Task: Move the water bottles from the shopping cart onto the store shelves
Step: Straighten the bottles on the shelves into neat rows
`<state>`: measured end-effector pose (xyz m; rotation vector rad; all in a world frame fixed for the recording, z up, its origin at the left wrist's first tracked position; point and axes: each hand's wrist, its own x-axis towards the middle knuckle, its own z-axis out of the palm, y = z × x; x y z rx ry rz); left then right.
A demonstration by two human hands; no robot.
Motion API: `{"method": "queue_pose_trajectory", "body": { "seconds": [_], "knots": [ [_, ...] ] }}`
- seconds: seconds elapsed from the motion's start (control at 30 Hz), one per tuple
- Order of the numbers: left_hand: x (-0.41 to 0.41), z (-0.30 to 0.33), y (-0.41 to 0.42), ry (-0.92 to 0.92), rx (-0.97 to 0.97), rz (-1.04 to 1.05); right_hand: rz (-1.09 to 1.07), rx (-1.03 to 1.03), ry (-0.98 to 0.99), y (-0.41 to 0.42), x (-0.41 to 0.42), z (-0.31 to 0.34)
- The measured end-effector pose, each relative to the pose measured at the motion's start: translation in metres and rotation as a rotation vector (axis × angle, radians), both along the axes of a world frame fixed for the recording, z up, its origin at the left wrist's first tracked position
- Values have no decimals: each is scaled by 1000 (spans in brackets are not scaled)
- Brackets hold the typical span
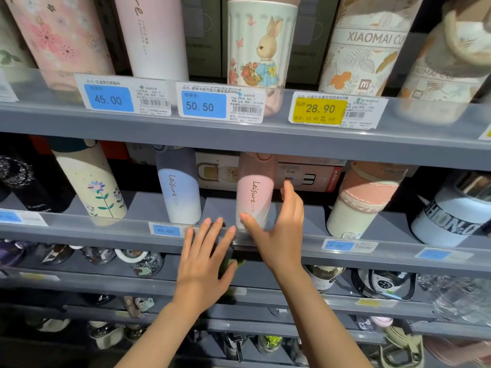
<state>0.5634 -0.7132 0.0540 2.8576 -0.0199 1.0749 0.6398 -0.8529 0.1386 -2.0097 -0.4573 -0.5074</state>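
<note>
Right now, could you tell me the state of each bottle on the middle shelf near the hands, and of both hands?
pink Leisure bottle: upright on the shelf, right hand around its lower part.
blue Leisure bottle: upright, untouched, left of the pink one.
flower bottle: standing, untouched.
right hand: open, thumb and fingers either side of the pink bottle.
left hand: open, fingers straight, holding nothing, in front of the shelf edge.

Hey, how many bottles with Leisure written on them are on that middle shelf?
2. A blue Leisure bottle stands left of centre; a pink Leisure bottle stands beside it, at the right hand. Others may be hidden behind.
</note>
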Motion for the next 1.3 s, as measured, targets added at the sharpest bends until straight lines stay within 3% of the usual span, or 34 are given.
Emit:
{"method": "queue_pose_trajectory", "body": {
  "seconds": [0.27, 0.53, 0.97, 1.3],
  "knots": [
    [23, -3, -90, -96, 96, -256, -228, 85, -141, -98, -4, -3],
    [68, 11, -115, 5, 213, -203, -354, 105, 33, -162, 11, 0],
    [81, -7, -107, -125, 379, -143, -290, 212, 182, -132, 59, 2],
    [80, -12, -105, -109, 399, -177, -493, 183, 30, -113, 54, -4]
  ]
}}
